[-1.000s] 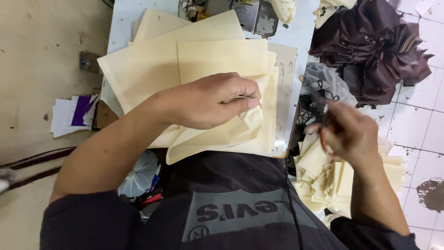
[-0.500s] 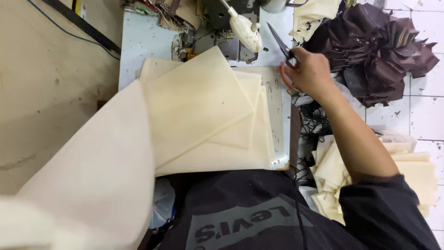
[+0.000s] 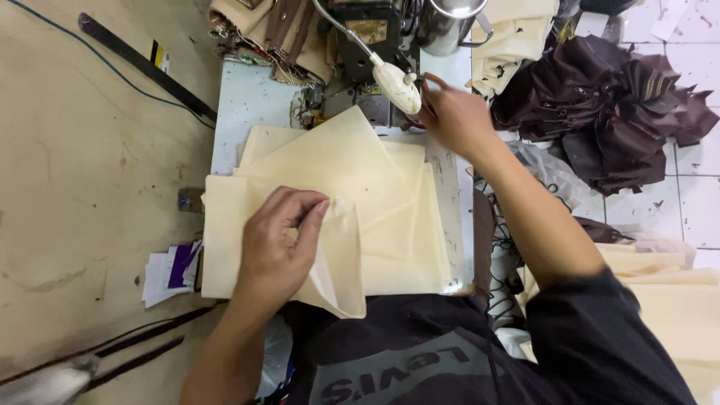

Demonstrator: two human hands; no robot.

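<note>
- Left hand (image 3: 281, 240): pinching folded corner of top cream fabric piece (image 3: 341, 255), palm flat on the stack.
- Cream fabric stack (image 3: 375, 187): spread under and beyond left hand, on pale blue table (image 3: 247, 105).
- Right hand (image 3: 454, 116): reaching far forward beside white lamp head (image 3: 397, 86); grip not discernible.
- Sewing machine (image 3: 367, 30): just beyond right hand.
- Dark brown fabric heap (image 3: 615, 112): right of right hand.
- Metal pot (image 3: 450, 19): above right hand.

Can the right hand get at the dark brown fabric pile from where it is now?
Probably yes. The right hand is up by the white lamp head at the sewing machine, and the dark brown fabric pile lies just to its right on the tiled floor, with nothing visible between.
</note>
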